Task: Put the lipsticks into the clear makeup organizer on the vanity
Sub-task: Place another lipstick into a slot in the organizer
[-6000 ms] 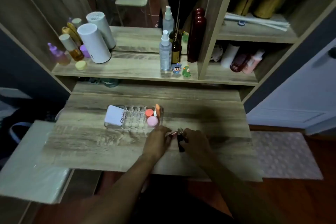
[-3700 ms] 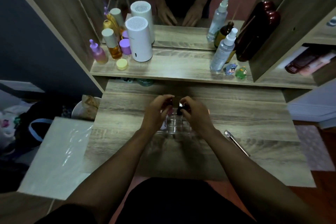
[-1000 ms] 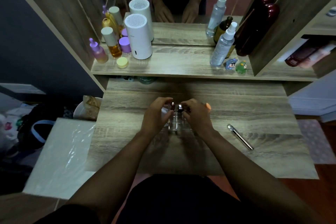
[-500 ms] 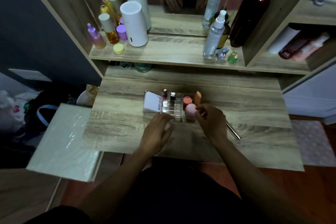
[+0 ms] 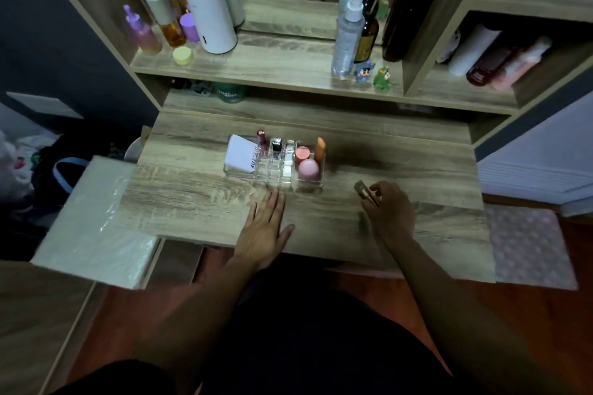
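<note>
Both hands have withdrawn from the clear makeup organizer (image 5: 274, 167), leaving two lipsticks standing in its rear slots: a pink-red one (image 5: 261, 139) and a black-capped one (image 5: 277, 145). The right hand (image 5: 386, 208) has since picked up a slim metallic tube (image 5: 364, 191), probably the next lipstick, pinched between fingers and thumb. The left hand (image 5: 264, 228) lies flat, fingers spread, on the worktop (image 5: 192, 202), empty. The organizer sits mid-worktop; most of its front slots appear vacant.
</note>
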